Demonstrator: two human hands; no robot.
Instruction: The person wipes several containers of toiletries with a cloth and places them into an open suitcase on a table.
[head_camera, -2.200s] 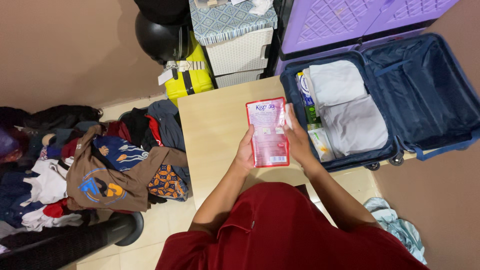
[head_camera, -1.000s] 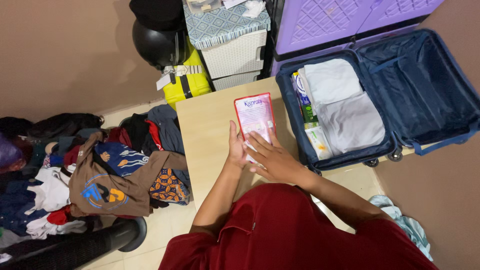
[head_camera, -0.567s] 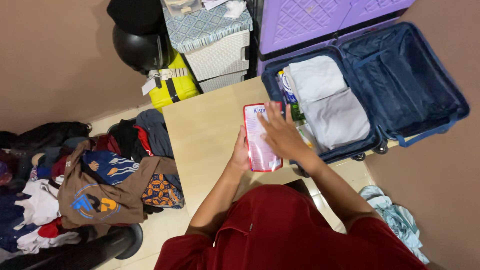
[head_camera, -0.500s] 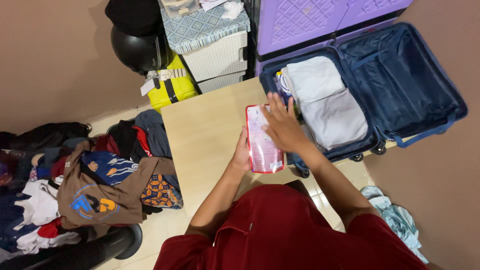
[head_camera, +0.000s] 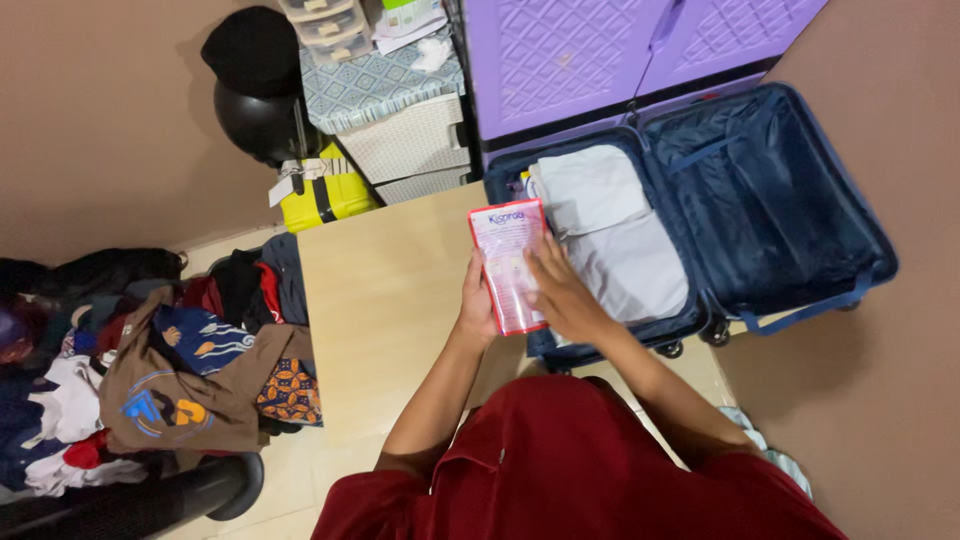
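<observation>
A flat red and white pouch (head_camera: 508, 262) is held upright over the right edge of a light wooden table (head_camera: 390, 300). My left hand (head_camera: 477, 306) grips its left edge from below. My right hand (head_camera: 560, 290) rests flat against its right side, fingers spread over the front. Just to the right lies an open dark blue suitcase (head_camera: 760, 210) on the floor, with folded grey and white clothes (head_camera: 615, 235) in its left half. The right half of the case shows only its lining.
A heap of mixed clothes (head_camera: 150, 370) lies on the floor left of the table. A yellow case (head_camera: 325, 195), a patterned white drawer unit (head_camera: 395, 115) and a black round object (head_camera: 255, 110) stand behind it. A purple cabinet (head_camera: 600, 50) rises behind the suitcase.
The pouch has moved right, from over the table's middle to its right edge beside the suitcase. My right hand slid from the pouch's top to its right side.
</observation>
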